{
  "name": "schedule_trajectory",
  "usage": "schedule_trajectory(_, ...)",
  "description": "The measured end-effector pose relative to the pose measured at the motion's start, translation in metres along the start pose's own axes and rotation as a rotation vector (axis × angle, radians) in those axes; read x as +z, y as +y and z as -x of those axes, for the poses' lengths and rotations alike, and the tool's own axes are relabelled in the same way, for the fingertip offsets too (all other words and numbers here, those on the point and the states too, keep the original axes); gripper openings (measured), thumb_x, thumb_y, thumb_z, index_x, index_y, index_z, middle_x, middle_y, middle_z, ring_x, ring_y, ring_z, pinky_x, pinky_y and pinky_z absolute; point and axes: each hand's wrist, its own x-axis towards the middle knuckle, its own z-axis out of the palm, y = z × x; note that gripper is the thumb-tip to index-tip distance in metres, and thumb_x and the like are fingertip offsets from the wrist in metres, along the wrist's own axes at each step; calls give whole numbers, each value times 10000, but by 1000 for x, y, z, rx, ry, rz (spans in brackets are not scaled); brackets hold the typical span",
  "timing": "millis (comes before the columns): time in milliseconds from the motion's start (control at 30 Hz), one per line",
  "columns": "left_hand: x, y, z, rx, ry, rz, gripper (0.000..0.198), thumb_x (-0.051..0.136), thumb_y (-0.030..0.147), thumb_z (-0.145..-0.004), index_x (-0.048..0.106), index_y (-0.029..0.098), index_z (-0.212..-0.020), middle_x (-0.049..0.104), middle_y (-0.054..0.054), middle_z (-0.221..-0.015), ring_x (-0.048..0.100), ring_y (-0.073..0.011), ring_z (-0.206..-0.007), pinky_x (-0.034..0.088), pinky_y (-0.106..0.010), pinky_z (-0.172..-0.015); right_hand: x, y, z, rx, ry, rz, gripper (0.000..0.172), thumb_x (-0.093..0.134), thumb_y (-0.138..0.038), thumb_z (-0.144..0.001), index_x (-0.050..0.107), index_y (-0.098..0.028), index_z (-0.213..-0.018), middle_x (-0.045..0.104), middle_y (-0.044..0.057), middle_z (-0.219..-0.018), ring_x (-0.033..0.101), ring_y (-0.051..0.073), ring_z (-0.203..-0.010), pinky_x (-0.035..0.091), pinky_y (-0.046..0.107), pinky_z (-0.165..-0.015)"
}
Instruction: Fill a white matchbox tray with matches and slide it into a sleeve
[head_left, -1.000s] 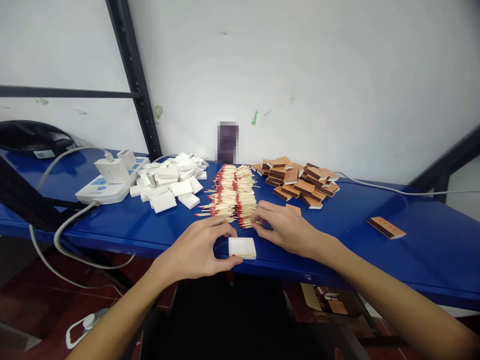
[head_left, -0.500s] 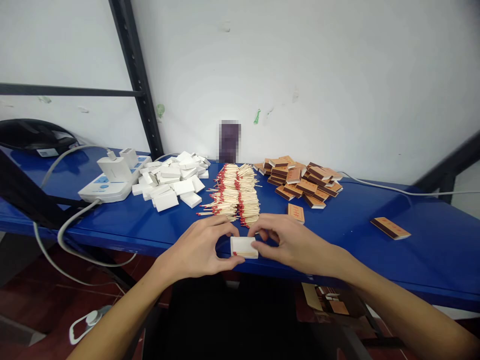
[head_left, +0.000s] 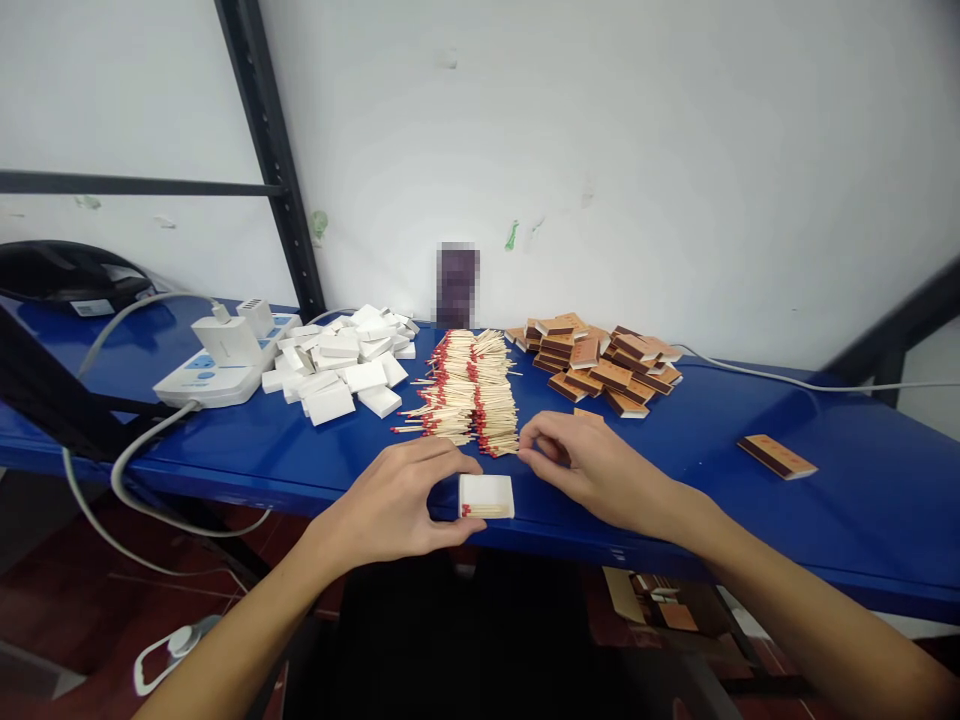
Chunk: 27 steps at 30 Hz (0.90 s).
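Near the table's front edge, my left hand (head_left: 409, 500) grips a small white matchbox tray (head_left: 491, 490) between thumb and fingers. A few red-tipped matches (head_left: 480, 511) lie along the tray's near side. My right hand (head_left: 577, 460) is beside the near end of the big match pile (head_left: 476, 390), its thumb and forefinger pinched at the tail of a match (head_left: 506, 452). That pile lies in two columns, red heads to the left. Behind my right hand, an orange matchbox sleeve (head_left: 589, 413) is mostly hidden.
White trays (head_left: 337, 360) are heaped on the left, orange matchbox sleeves (head_left: 607, 365) on the right. One matchbox (head_left: 777, 456) lies apart at far right. A power strip (head_left: 217, 380) with cables and a black shelf post (head_left: 274, 150) stand at left. A pixelated dark object leans against the wall.
My right hand has moved from the tray up and right to the near end of the match pile. More matches show in the tray. My left hand keeps its hold.
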Motion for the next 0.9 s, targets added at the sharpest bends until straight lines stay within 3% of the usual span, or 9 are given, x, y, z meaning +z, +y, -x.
schedule_trajectory(67, 0, 0, 0, -3, -7, -8, 312, 740, 332, -802, 632, 212, -1069, 692, -9, -987, 651, -173, -905, 488, -289, -808, 0, -9, 2, -31, 25, -40, 155, 498, -281, -957, 575, -196, -853, 509, -26, -698, 447, 117, -619, 337, 262, -618)
schedule_trajectory(200, -1, 0, -1, -20, -28, -9, 276, 729, 345, -809, 650, 203, -1033, 690, -21, -971, 647, -181, -896, 491, -297, -796, 6, -21, 4, -97, -78, -80, 129, 528, -273, -935, 581, -208, -837, 555, -23, -723, 468, 115, -636, 322, 247, -592)
schedule_trajectory(433, -1, -1, -1, -11, -33, 2, 299, 726, 366, -815, 659, 206, -1058, 698, -24, -986, 652, -183, -911, 494, -302, -820, -2, 3, -5, 53, -41, 88, 101, 552, -256, -913, 636, -208, -882, 516, -60, -557, 458, 114, -529, 325, 274, -640)
schedule_trajectory(900, -3, 2, -1, -11, -94, 13, 297, 726, 390, -808, 681, 195, -1027, 697, -25, -938, 639, -175, -847, 473, -292, -761, 2, 15, -17, -21, -108, 210, 196, 490, -230, -964, 683, -204, -983, 606, -9, -647, 516, 134, -574, 293, 266, -607)
